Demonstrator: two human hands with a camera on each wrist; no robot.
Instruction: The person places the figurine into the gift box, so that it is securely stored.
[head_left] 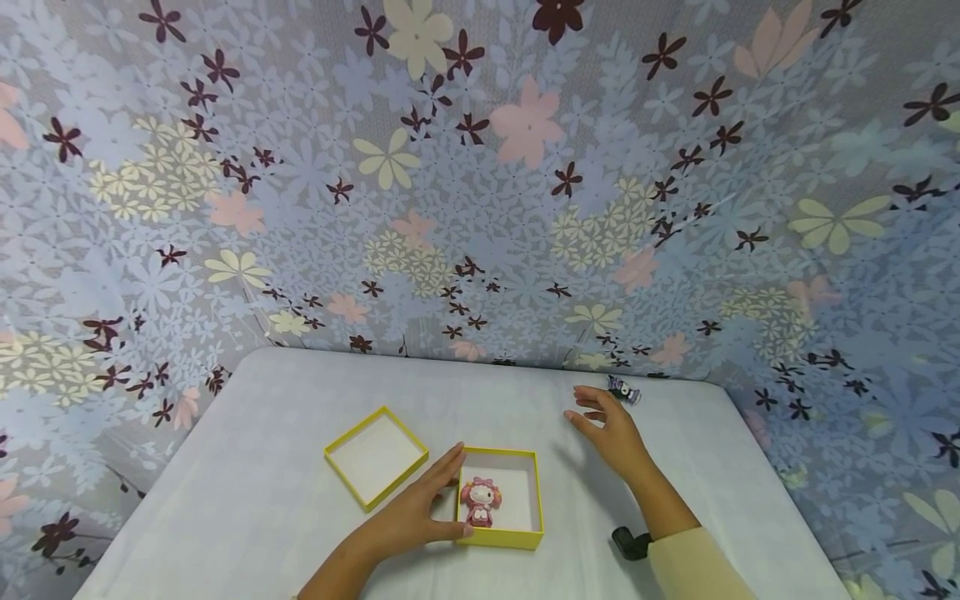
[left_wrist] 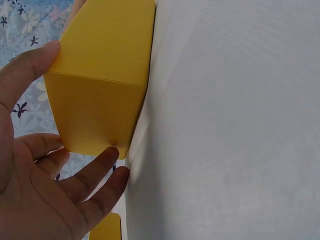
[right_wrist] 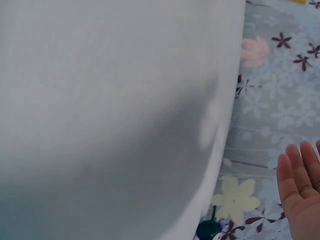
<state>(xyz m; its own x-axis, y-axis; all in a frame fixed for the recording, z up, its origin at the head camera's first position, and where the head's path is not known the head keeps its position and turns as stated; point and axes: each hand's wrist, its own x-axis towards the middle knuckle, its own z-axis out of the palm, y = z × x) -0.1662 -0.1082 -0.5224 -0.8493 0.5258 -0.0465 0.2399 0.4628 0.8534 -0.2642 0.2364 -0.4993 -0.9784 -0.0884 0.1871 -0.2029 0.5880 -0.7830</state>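
A yellow open-topped box (head_left: 499, 540) with a white inside stands on the table, and a pink figurine (head_left: 481, 503) with a bow lies in its left part. My left hand (head_left: 408, 512) holds the box by its left side, thumb at the near corner and fingers toward the far one. In the left wrist view, the thumb touches an edge of the box (left_wrist: 105, 55). My right hand (head_left: 613, 432) hovers over the right of the table, holding nothing, fingers loosely bent. Just beyond it lies a small dark-and-white figurine (head_left: 625, 390), partly seen in the right wrist view.
Left of the box lies a shallow yellow-rimmed lid (head_left: 375, 460), white inside up. A pale cloth covers the table (head_left: 225, 467). Flower-patterned fabric (head_left: 480, 208) rises behind the table's far edge and at both sides. A black device (head_left: 630, 543) sits at my right wrist.
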